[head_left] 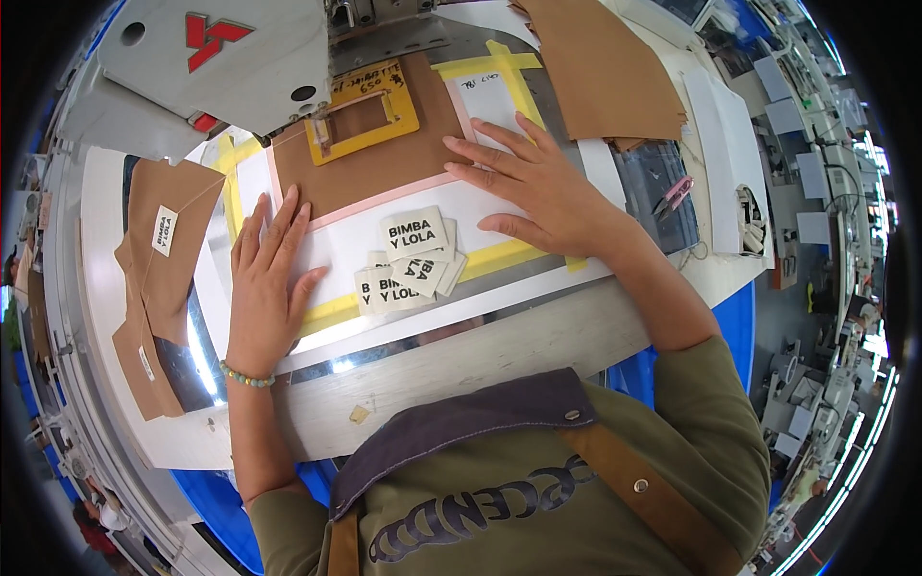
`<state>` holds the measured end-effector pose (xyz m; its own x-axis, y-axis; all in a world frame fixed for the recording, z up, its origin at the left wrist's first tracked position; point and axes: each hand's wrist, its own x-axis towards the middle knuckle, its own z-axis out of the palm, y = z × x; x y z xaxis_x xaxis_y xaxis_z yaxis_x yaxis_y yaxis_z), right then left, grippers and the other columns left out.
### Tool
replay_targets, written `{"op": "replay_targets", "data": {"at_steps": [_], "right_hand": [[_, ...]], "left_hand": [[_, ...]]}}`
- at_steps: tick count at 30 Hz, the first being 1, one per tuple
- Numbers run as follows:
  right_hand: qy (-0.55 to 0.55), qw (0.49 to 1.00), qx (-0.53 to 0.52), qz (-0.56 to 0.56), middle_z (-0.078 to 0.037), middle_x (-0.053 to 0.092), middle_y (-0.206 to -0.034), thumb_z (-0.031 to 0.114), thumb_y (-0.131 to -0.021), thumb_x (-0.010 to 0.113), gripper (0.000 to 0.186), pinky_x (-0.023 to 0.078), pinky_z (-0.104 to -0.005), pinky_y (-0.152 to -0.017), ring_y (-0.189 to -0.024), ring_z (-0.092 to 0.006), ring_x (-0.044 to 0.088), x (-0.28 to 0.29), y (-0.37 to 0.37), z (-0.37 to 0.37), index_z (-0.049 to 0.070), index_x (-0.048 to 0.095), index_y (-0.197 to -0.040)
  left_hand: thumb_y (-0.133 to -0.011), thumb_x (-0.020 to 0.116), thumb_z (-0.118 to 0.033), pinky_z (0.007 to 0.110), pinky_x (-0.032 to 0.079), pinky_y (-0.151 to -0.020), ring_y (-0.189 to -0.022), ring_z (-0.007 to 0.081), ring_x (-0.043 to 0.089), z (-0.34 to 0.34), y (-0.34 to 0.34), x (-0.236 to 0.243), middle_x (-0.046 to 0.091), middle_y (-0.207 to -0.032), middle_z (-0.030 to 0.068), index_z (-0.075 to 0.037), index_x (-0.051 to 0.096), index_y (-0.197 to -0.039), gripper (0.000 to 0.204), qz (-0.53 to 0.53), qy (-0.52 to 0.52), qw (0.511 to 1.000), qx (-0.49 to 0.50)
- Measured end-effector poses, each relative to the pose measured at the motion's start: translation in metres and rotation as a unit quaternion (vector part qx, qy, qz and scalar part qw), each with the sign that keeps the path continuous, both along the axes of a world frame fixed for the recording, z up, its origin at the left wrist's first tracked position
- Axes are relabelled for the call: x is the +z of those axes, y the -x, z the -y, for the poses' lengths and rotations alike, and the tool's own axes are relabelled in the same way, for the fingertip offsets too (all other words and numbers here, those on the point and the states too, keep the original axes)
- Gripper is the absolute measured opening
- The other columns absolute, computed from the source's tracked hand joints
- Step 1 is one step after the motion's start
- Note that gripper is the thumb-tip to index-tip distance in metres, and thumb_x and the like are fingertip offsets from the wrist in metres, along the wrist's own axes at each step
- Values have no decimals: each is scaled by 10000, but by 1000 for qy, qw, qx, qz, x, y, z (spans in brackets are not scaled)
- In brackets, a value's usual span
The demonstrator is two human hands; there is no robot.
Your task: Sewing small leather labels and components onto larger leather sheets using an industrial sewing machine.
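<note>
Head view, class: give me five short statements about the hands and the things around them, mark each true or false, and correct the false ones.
1. The left hand and right hand rest at opposite sides of the brown panel. True.
2. A blue frame sits over the panel. False: the yellow frame is there.
3. Pale labels lie overlapping between the panel and the person. True.
4. The right hand grips a tool. False: it is empty; the pink-handled snips lie to its right.
5. The right wrist wears a bracelet. False: the beaded bracelet is on the left.

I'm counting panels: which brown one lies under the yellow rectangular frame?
The flat brown panel between left hand and right hand; labelled brown panels at left and brown stack upper right have none.
</note>
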<state>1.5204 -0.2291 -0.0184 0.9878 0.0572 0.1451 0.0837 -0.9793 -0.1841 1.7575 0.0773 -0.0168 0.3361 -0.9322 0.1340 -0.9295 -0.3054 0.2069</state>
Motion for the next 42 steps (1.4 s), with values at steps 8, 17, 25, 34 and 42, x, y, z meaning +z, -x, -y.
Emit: {"op": "replay_targets", "data": {"at_steps": [8,17,25,34,42], "right_hand": [[-40,999,-3,28,-52,441,-1704,526,-1107,507,624,164,-599,-1332,-1607,-310,322,-2,2,2,123,538,-1583],[19,996,-22,85,-79,530,-1628,461,-1083,591,532,281,-588,-1269,-1543,-286,427,-7,1,14,124,622,-1494],[169,966,-160,110,-77,594,-1563,357,-1032,693,449,358,-544,-1227,-1484,-310,493,34,36,47,133,684,-1421],[125,839,-468,248,-209,571,-1553,367,-962,742,535,348,-607,-1200,-1422,-387,543,18,143,68,56,684,-1393],[248,757,-587,141,-285,528,-1566,410,-954,716,588,318,-660,-1202,-1400,-436,552,-41,200,91,37,680,-1408]], "left_hand": [[-969,732,-265,511,242,-1325,-1623,352,301,0,0,1,430,-1724,52,-108,529,-1596,678,-3,-8,1000,-1],[-901,744,22,480,376,-1260,-1535,375,458,8,20,50,512,-1649,154,-56,516,-1579,720,-15,51,997,-60],[-1023,663,-186,529,558,-1059,-1301,452,655,10,82,173,680,-1379,267,-59,518,-1512,526,-155,187,917,-316],[-1030,584,-31,391,670,-838,-1224,380,692,9,93,234,601,-1457,146,-247,185,-1704,813,-226,-1,888,-400],[-994,650,8,318,678,-715,-1081,333,744,23,103,189,612,-1427,150,-167,180,-1707,871,-102,296,823,-473]]}}
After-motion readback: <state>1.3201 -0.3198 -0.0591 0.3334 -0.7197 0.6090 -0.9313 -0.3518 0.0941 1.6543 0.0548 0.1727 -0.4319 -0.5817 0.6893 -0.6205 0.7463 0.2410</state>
